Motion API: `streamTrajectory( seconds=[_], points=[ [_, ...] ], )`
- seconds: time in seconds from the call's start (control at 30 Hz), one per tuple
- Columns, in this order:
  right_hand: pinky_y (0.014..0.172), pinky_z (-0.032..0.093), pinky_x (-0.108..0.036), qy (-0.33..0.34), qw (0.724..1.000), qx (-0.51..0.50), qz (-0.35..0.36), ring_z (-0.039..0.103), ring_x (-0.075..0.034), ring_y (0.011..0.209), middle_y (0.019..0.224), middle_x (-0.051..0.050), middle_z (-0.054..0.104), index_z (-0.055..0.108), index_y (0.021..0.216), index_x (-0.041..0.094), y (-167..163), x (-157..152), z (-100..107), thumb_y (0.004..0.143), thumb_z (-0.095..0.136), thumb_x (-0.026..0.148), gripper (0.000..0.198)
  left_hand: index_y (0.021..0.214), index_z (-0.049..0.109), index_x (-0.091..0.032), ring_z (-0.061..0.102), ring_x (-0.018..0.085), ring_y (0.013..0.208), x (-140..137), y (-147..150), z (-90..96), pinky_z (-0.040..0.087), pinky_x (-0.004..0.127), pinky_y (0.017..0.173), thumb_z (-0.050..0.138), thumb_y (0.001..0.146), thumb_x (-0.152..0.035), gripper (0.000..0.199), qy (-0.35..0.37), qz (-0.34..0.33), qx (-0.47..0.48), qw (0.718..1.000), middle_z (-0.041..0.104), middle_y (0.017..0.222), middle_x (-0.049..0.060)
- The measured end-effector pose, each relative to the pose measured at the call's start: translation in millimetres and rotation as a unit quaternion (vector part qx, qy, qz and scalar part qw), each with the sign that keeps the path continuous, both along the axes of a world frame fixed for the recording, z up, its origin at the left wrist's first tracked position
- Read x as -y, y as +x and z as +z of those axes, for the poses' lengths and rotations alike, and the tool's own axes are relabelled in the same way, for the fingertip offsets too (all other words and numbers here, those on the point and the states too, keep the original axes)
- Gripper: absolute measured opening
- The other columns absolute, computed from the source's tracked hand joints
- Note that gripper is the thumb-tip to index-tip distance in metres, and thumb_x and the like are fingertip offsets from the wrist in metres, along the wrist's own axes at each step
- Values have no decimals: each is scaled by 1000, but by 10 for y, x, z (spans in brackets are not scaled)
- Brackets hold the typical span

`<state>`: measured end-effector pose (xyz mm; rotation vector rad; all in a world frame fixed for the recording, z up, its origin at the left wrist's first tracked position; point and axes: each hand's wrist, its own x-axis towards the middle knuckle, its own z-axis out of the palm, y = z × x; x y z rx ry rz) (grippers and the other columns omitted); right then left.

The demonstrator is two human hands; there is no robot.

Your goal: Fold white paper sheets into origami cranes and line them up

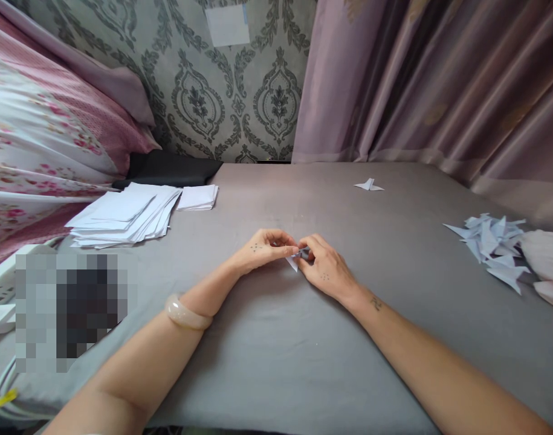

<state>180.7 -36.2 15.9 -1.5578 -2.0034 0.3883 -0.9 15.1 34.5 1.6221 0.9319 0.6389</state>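
At the middle of the grey cloth surface, a small folded piece of white paper [293, 263] is pinched between both hands, its lower tip poking out below the fingers. My left hand [267, 248], closed with thumb against fingers, grips it from the left; a pale bangle circles that forearm. On the other side my right hand [324, 264] has its thumb and fingertips closed on the same paper. Most of the folds are hidden by the fingers. A single folded paper bird [369, 185] lies farther back, right of the hands.
Stacked white sheets [126, 214] and a smaller pile of paper [198, 197] lie at the left, before a black item [171, 167]. Several folded paper birds [494, 238] are heaped at the right beside pale fabric [546, 260]. A white power strip [8, 275] sits far left.
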Motion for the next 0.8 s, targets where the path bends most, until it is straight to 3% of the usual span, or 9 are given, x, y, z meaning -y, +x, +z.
streamTrajectory(
  seconds=[0.17,0.37,0.8],
  points=[
    [63,40,-26,1,1000,-5,-5,57,-12,70,97,0,61,56,91,25,0,-13,-21,86,56,30,7,89,69,-14,57,13,73,-9,-6,-31,43,24,67,71,73,-42,32,0,-7,11,1000,67,83,4],
    [65,40,-26,4,1000,-5,-6,57,-12,71,99,0,63,58,93,24,3,-12,-20,86,56,24,7,83,69,-14,53,12,67,-14,0,-34,39,22,62,67,76,-42,29,-2,44,13,999,64,73,2],
    [69,43,-27,31,999,17,8,61,-14,78,99,-3,65,61,92,23,-3,5,-27,89,52,21,10,81,69,-12,51,10,64,-37,16,-55,39,22,61,65,77,-40,29,15,82,24,996,61,69,1]
  ],
)
